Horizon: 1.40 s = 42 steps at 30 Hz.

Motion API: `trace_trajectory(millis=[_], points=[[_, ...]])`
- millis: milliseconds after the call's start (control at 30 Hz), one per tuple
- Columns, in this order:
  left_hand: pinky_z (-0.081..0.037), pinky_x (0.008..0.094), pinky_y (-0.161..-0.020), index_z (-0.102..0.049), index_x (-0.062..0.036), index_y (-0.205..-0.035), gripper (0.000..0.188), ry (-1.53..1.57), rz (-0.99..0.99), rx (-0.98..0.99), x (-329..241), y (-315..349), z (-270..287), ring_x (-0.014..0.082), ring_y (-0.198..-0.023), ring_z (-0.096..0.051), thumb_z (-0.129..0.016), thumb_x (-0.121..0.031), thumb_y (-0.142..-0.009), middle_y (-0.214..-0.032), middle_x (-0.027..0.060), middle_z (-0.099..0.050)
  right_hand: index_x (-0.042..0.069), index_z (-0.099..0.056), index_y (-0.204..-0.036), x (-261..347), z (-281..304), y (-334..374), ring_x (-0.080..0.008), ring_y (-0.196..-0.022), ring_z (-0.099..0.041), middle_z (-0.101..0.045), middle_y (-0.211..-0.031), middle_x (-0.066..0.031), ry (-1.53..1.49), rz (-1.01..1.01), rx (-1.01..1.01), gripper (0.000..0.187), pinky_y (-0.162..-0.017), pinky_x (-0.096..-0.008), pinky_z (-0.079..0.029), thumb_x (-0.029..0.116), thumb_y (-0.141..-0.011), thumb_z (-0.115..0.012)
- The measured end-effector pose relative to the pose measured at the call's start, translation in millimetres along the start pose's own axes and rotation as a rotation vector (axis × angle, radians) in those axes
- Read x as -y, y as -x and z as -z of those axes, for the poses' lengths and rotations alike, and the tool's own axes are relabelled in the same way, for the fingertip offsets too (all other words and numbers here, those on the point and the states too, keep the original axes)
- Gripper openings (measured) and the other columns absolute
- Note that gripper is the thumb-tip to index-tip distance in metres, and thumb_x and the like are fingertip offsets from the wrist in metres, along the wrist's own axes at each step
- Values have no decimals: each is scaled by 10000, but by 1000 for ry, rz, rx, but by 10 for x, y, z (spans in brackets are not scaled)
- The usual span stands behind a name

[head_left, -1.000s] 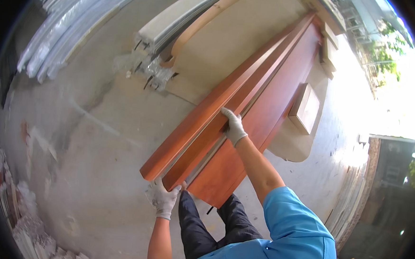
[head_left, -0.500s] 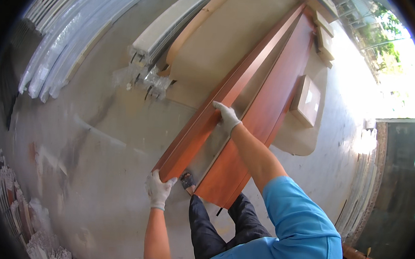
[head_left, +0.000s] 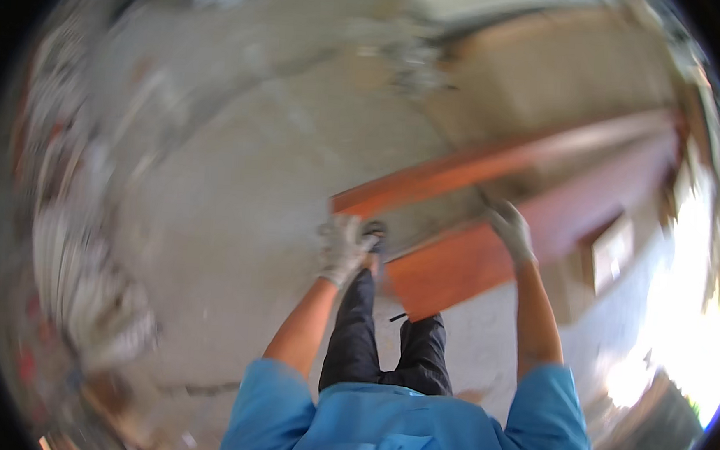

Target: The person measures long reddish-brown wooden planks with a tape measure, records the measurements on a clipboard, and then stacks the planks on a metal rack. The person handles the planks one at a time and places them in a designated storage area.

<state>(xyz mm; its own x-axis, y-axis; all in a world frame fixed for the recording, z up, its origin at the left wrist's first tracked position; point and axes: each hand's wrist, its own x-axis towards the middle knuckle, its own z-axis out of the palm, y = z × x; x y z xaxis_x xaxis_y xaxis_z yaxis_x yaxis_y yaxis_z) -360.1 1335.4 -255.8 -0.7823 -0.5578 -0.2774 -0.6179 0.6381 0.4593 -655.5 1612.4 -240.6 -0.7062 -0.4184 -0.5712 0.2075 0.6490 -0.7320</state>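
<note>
A long, narrow reddish-brown board slants away above a brown sheet; the gloved left hand is at its near end, its grip too blurred to tell; the gloved right hand is by the inner edge of a wider reddish panel, its openness and contact unclear; beyond that panel sits a box.

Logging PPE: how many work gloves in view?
2: left glove at the near end of the narrow reddish-brown board; right glove overlapping the wide reddish-brown board in view. Background blur could hide others.
</note>
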Motion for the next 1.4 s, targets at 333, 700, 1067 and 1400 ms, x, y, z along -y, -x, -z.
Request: trace_trajectory(millis=[333, 700, 1067, 1400], points=[[-468, 396, -953, -665, -2, -1224, 455, 1158, 25, -289, -981, 2492, 1113, 272, -1124, -601, -578, -397, -1014, -1110, 119, -699, -33, -622, -1264, 71, 41, 828, -224, -931, -663, -702, -1049, -163, 553, 370, 555, 408, -876, -363, -518, 169, -910, -638], [-478, 490, -960, -666, -35, -1198, 444, 1031, -1501, -1395, -3866, 5142, 3020, 394, -1103, -592, -722, -362, -903, -1173, 224, -643, 10, -644, -1230, 759, -1478, 2240, -220, -922, -668, -713, -1077, -112, 996, 928, 1093, 396, -834, -358, -542, 179, -877, -704], [-447, 587, -986, -650, -169, -1297, 370, 94, -1505, -1588, -4203, 7847, 2110, 473, -1165, -565, -654, -340, -968, -1274, 252, -612, 35, -646, -1272, -749, -2746, 5410, -215, -935, -695, -732, -1062, -107, 1098, 1202, 1514, 432, -847, -373, -551, 199, -880, -725], [-429, 496, -1011, -648, -26, -1230, 555, 490, -656, -1521, -4602, 10706, 645, 401, -1198, -543, -691, -472, -903, -1277, 227, -597, 35, -676, -1238, -2632, -2779, 8278, -162, -956, -689, -736, -1043, -98, 1399, 1337, 1938, 395, -872, -350, -549, 204, -886, -736]])
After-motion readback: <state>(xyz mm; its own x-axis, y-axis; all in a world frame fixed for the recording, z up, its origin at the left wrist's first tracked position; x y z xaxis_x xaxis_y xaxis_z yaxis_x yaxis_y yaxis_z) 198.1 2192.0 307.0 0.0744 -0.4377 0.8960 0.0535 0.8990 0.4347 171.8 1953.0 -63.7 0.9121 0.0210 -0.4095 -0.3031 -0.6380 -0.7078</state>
